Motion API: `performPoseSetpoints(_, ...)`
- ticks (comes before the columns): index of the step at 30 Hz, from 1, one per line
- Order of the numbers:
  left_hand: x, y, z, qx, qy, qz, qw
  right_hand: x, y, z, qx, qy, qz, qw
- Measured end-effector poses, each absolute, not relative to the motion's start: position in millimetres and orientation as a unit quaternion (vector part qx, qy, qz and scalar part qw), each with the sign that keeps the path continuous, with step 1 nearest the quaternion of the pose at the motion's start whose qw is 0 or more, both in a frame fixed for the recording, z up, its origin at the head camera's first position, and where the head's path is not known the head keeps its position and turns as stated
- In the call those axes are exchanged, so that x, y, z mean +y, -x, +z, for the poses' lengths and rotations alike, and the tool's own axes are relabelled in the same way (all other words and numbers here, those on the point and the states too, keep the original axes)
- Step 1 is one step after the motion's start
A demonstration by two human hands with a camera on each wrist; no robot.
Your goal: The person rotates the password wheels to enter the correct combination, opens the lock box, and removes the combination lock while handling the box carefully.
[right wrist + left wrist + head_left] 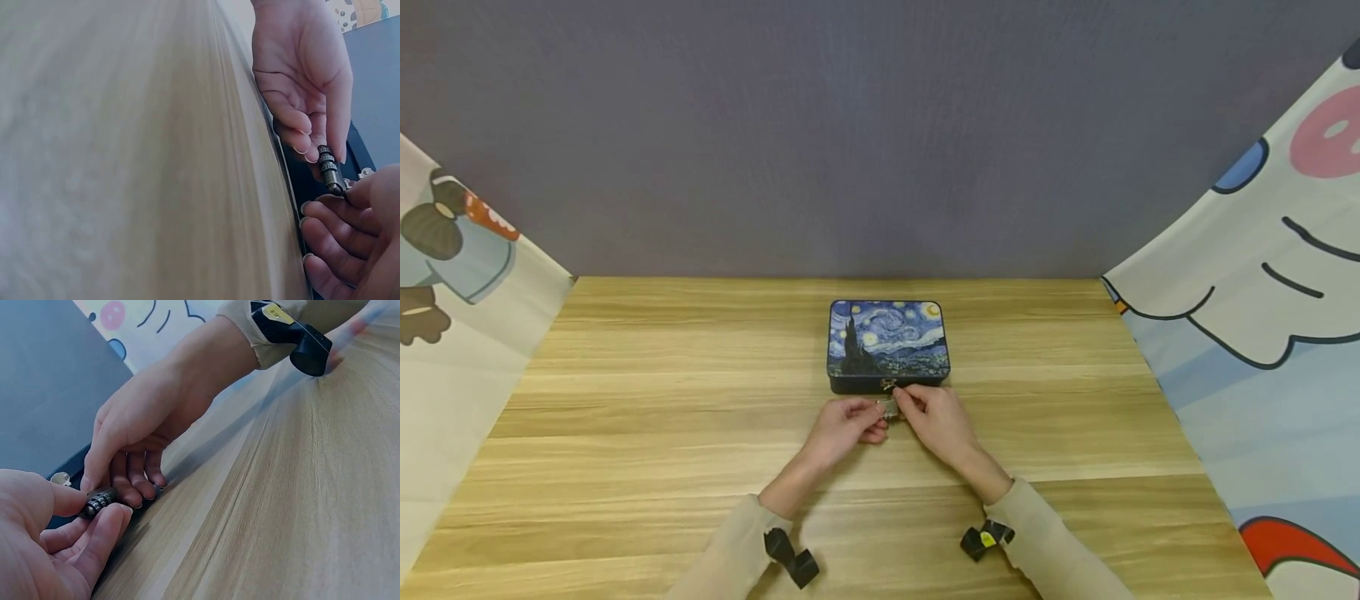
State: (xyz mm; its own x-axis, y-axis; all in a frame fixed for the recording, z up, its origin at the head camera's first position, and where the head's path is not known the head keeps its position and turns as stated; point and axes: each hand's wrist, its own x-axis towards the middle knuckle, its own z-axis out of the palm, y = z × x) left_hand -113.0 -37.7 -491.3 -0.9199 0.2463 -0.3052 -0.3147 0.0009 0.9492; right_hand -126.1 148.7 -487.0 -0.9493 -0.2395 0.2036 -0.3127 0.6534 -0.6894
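Observation:
A small combination padlock with several number dials is held just in front of a tin box with a starry-night picture on its lid. My left hand grips the padlock body between thumb and fingers, dials showing in the right wrist view. From the other side, my right hand pinches at the padlock's shackle end, thumb and index fingertip together. The box's metal clasp sits on its front side, right beside the right fingertips. The lid is down.
The box stands on a wood-grain table, toward its far edge. Behind rises a grey wall. Printed cloths hang at both sides. Each sleeve carries a black wrist camera.

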Motion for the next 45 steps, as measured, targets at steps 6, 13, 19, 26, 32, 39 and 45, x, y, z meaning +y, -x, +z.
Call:
performPoseSetpoints(6, -38.3, 113.3, -492.8, 0.679, 0.027, 0.706, 0.198, 148.4, 125.1, -486.4, -0.905, -0.148, 0.396, 0.047)
performPoseSetpoints(13, -39.1, 112.8, -492.5, 0.68, 0.022, 0.708, 0.19, 148.6, 124.9, -485.9, -0.903, -0.139, 0.405, 0.039)
performPoseSetpoints(19, -39.5, 113.2, -493.3, 0.68, 0.032, 0.708, 0.19, 148.8, 124.2, -486.2, -0.901, -0.134, 0.411, 0.038)
performPoseSetpoints(26, -39.5, 113.1, -489.7, 0.68, 0.038, 0.708, 0.188, 148.7, 123.3, -486.1, -0.898, -0.129, 0.419, 0.037)
performPoseSetpoints(32, -40.3, 112.8, -487.8, 0.681, 0.037, 0.708, 0.185, 148.6, 123.3, -486.3, -0.896, -0.127, 0.425, 0.036)
performPoseSetpoints(39, -40.0, 113.8, -490.5, 0.687, 0.039, 0.702, 0.182, 148.5, 122.7, -485.5, -0.893, -0.121, 0.432, 0.031)
performPoseSetpoints(45, -39.9, 114.8, -491.8, 0.689, 0.038, 0.701, 0.18, 148.8, 122.6, -485.4, -0.893, -0.116, 0.435, 0.025)
